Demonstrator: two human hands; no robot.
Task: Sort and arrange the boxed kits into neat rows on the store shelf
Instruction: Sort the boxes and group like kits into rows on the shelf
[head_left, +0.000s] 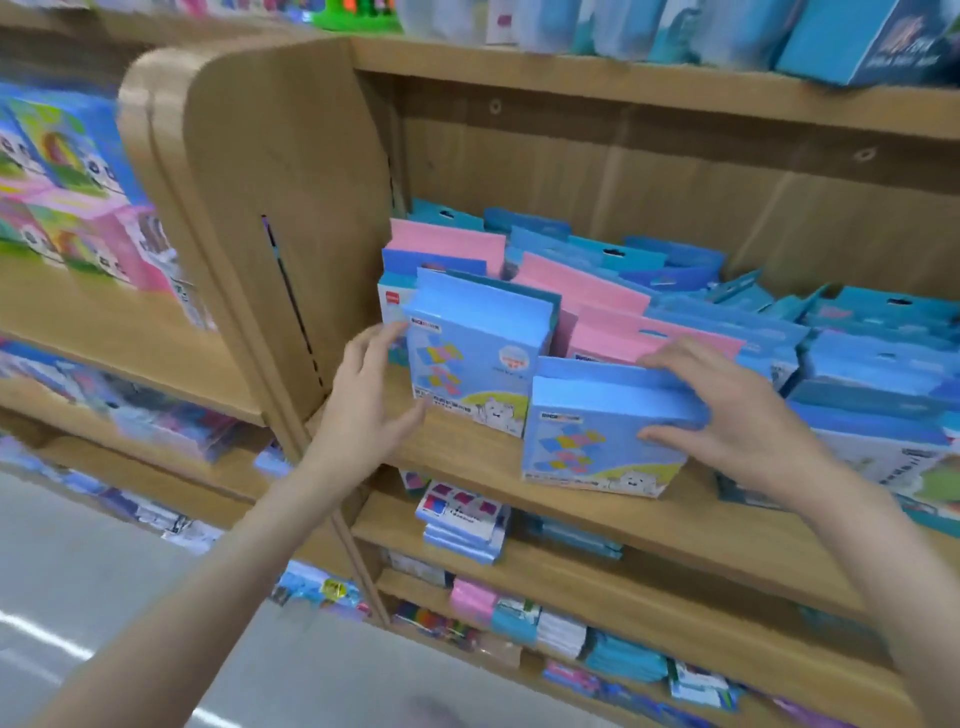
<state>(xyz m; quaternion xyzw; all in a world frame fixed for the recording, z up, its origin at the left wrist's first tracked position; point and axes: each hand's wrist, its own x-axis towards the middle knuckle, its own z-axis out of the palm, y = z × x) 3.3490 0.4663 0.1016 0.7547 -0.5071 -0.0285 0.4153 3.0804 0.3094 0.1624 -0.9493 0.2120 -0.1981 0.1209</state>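
Note:
Blue and pink boxed kits crowd a wooden shelf (649, 525). One light-blue kit (475, 353) stands upright at the left end of the shelf; my left hand (371, 400) is spread open against its left edge, fingers apart. Further right, a second light-blue kit (592, 447) stands near the shelf's front edge, and my right hand (727, 410) grips its top right corner, fingers over the top and thumb on the front. Behind them lean pink kits (587, 291) and several blue kits (727, 317) in untidy overlapping rows.
A wooden side panel (270, 208) bounds the shelf on the left. More blue kits (883, 384) fill the right end. Lower shelves (623, 613) hold small packets. A neighbouring shelf unit (78, 291) with pink and green boxes stands at left. Grey floor (104, 597) lies below.

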